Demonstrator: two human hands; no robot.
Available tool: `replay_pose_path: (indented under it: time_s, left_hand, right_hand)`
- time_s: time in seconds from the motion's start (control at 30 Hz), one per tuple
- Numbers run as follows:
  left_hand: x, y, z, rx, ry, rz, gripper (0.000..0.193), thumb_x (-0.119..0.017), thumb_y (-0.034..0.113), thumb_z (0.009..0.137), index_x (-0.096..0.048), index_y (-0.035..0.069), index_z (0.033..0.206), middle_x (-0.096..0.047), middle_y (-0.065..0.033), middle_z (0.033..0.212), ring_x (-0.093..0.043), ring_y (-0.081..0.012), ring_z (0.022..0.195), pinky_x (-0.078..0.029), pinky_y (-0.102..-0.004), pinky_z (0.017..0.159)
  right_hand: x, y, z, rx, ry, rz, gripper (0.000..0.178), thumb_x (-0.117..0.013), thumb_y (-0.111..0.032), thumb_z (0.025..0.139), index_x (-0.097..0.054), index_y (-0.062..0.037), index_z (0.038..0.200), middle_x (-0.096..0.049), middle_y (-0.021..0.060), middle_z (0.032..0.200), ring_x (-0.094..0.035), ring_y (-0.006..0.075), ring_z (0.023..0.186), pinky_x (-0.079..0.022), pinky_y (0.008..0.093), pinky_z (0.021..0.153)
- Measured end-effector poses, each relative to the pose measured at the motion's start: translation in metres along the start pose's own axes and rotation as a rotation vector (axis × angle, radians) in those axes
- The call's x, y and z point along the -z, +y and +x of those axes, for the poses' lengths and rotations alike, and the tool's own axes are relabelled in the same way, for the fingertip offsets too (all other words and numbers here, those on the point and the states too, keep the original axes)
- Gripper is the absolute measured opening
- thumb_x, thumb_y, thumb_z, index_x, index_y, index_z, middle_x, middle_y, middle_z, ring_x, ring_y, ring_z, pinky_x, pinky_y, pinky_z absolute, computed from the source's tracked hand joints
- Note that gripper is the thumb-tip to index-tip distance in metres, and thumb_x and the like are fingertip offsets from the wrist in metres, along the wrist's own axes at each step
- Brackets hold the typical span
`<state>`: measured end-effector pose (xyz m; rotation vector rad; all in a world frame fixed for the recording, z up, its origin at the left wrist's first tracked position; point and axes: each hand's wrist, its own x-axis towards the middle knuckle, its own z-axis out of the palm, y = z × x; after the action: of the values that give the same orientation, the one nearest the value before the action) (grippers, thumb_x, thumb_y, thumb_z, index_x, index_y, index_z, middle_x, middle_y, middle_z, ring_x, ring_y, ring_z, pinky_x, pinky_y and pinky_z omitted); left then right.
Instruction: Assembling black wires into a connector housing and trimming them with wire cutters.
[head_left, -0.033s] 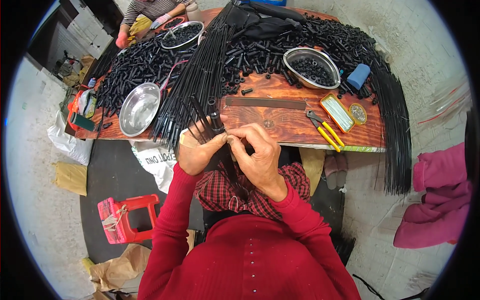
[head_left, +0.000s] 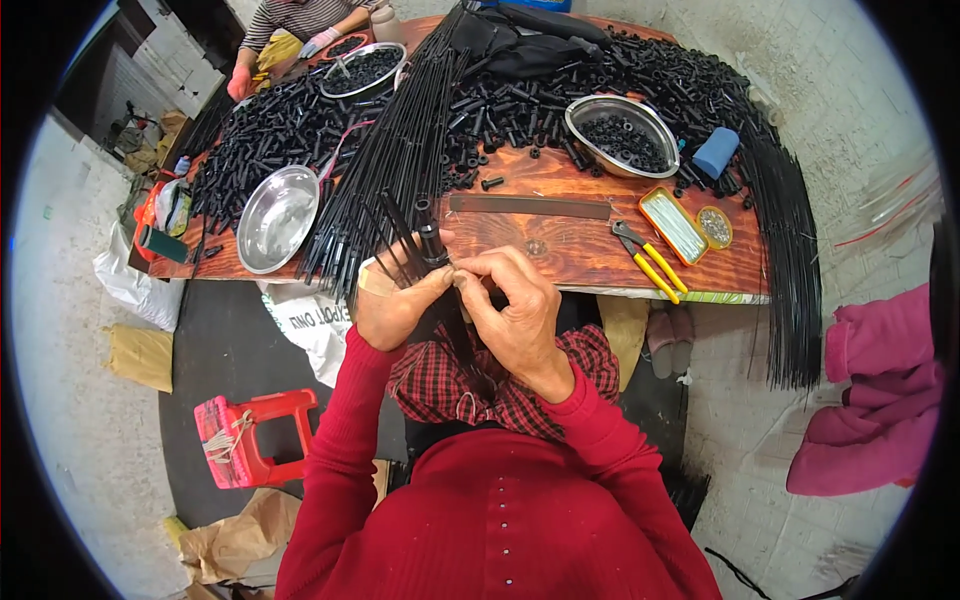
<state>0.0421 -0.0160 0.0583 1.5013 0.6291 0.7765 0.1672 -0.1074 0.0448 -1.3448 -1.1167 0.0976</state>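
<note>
My left hand is closed around a black tube-shaped fitting, which stands nearly upright above the table's front edge. Several thin black rods fan out beside the fitting, between the same fingers. At the fitting's lower end, the thumb and forefinger of my right hand pinch together, touching the left thumb. Whatever lies between those right fingertips is too small or hidden to make out. More black strands hang below my hands over a red and black checked cloth on my lap.
On the wooden table lie a long bundle of black rods, heaped black fittings, an empty steel bowl, a bowl of black rings, a flat bar, yellow-handled pliers and a tin. Another person works at far left.
</note>
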Motion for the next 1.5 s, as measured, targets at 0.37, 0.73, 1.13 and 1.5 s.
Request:
replay_pose_path:
  time_s: [0.37,0.73,1.13,1.5]
  left_hand:
    - [0.009,-0.004,-0.002,0.053,0.051,-0.124,0.036,-0.073,-0.002,0.078,-0.064,0.000,0.112,-0.067,-0.0017,0.090,-0.061,-0.0074,0.082,-0.049,-0.0210,0.075]
    - [0.019,0.000,-0.005,0.055,-0.079,-0.090,0.040,-0.072,-0.002,0.077,-0.062,-0.002,0.115,-0.066,-0.0030,0.091,-0.061,-0.0091,0.084,-0.050,-0.0236,0.077]
    - [0.024,0.010,-0.012,0.040,-0.148,-0.088,0.037,-0.070,-0.002,0.081,-0.061,-0.003,0.117,-0.067,-0.0043,0.093,-0.062,-0.0105,0.086,-0.050,-0.0251,0.080]
    - [0.024,0.000,-0.015,-0.035,-0.137,-0.188,0.039,-0.073,-0.001,0.078,-0.057,-0.001,0.113,-0.065,-0.0044,0.092,-0.062,-0.0108,0.086,-0.050,-0.0269,0.080]
  right_hand:
    - [0.094,0.077,-0.014,-0.042,-0.049,-0.607,0.022,-0.067,-0.006,0.078,-0.061,-0.0041,0.099,-0.061,0.0141,0.094,-0.059,0.0333,0.090,-0.048,0.0398,0.079]
    - [0.178,0.133,-0.021,-0.029,-0.182,-1.043,0.027,-0.071,-0.014,0.078,-0.057,-0.0053,0.099,-0.056,0.0120,0.102,-0.053,0.0329,0.094,-0.044,0.0422,0.079]
    - [0.146,0.068,0.004,-0.864,-0.301,0.001,0.022,-0.057,-0.023,0.091,-0.057,-0.0019,0.084,-0.058,0.0010,0.072,-0.055,0.0096,0.060,-0.046,0.0262,0.055]
    - [0.093,-0.022,0.059,0.269,-0.814,-0.465,0.022,-0.070,-0.028,0.081,-0.065,-0.0071,0.080,-0.062,0.0100,0.073,-0.061,0.0310,0.068,-0.046,0.0394,0.056]
